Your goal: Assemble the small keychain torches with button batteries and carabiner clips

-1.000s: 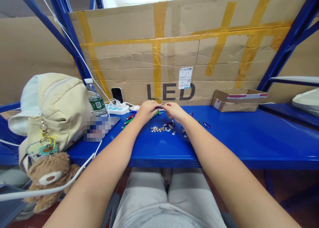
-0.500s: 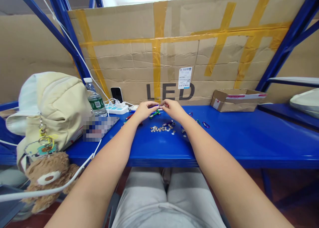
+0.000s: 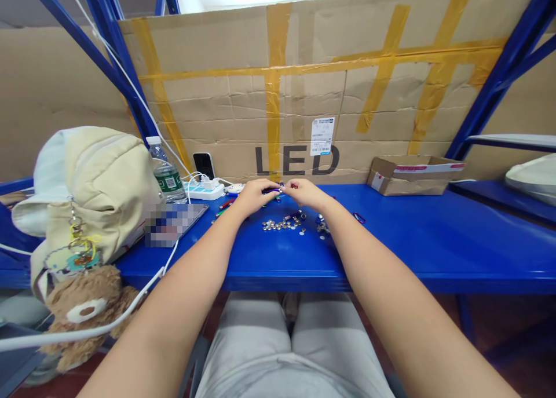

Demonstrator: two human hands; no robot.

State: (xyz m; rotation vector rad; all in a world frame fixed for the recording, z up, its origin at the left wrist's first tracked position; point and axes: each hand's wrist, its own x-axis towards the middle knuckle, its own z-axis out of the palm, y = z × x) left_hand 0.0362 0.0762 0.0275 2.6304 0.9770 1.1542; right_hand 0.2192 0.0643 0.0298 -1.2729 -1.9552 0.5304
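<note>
Near the back of the blue table, my left hand (image 3: 257, 194) is closed on a small dark blue tube (image 3: 272, 190). My right hand (image 3: 304, 193) pinches at the tube's right end; what its fingertips hold is too small to make out. Below the hands lies a pile of small silver button-like discs (image 3: 280, 225), with a dark purple tube (image 3: 293, 215) beside it. More small metal pieces (image 3: 322, 226) lie by my right forearm. Red and green tubes (image 3: 226, 204) lie left of my left hand. A blue carabiner (image 3: 359, 217) rests to the right.
On the left are a cream bag (image 3: 104, 183) with a teddy bear (image 3: 89, 311), a water bottle (image 3: 167, 175), a phone (image 3: 174, 224), a power strip (image 3: 204, 189) and a white cable. An open cardboard box (image 3: 417, 178) sits at the back right.
My right hand has shifted slightly right and down, and both hands sit a little lower. The dark blue tube in my left hand shows more clearly.
</note>
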